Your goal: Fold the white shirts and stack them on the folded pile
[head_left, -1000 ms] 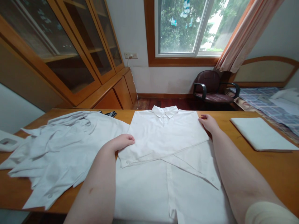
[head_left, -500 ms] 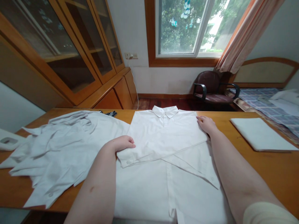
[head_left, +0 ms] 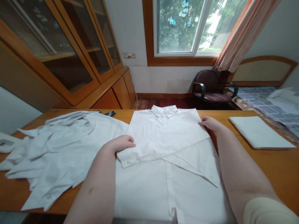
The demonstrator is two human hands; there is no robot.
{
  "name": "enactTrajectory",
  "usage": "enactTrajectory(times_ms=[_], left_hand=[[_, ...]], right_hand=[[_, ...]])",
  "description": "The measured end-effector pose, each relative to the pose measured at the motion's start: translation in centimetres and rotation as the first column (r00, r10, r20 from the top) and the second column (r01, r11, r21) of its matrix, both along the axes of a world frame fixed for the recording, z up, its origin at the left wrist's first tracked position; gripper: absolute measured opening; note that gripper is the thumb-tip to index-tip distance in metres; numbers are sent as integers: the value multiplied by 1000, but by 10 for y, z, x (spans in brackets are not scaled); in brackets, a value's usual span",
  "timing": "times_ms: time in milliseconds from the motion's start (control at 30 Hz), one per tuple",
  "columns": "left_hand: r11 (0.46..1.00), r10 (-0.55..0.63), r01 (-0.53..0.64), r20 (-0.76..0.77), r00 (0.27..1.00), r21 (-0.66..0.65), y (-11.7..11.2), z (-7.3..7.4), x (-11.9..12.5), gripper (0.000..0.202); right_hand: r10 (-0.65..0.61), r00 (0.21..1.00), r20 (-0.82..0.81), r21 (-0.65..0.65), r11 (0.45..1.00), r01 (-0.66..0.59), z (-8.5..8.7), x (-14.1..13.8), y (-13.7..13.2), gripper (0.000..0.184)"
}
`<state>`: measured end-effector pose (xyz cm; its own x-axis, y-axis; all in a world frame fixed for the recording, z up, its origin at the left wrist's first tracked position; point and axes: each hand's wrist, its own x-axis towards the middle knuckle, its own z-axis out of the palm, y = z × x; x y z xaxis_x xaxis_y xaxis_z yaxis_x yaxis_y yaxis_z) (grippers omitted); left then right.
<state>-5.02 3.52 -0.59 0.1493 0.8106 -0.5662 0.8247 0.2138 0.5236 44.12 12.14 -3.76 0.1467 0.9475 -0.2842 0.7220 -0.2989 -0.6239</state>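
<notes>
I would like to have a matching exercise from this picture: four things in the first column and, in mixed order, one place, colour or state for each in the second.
Column 1
1. Spread white shirt
2. Crumpled white fabric
3. Chair
4. Curtain

Column 2
A. Pinkish, hanging beside the window
B. Left hand at one side edge, right hand at the other
C. Dark red, with black armrests
D. Lying on the left part of the table

Right pairs: 1-B, 2-D, 3-C, 4-A
</notes>
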Motion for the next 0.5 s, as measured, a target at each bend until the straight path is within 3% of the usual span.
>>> enactTrajectory(times_ms=[133,267,500], left_hand=[[997,-3,1,-33,999,-78,0,1,0,28],[996,-22,16,-61,998,-90,1,-1,-2,28],[992,-70,79,91,993,-98,-1,5,0,26]], right_hand=[[-48,990,135,-10,999,50,0,-5,3,16],[-25,950,310,34,999,15,1,-12,6,29],[-59,907,417,117,993,11,-2,-15,6,32]])
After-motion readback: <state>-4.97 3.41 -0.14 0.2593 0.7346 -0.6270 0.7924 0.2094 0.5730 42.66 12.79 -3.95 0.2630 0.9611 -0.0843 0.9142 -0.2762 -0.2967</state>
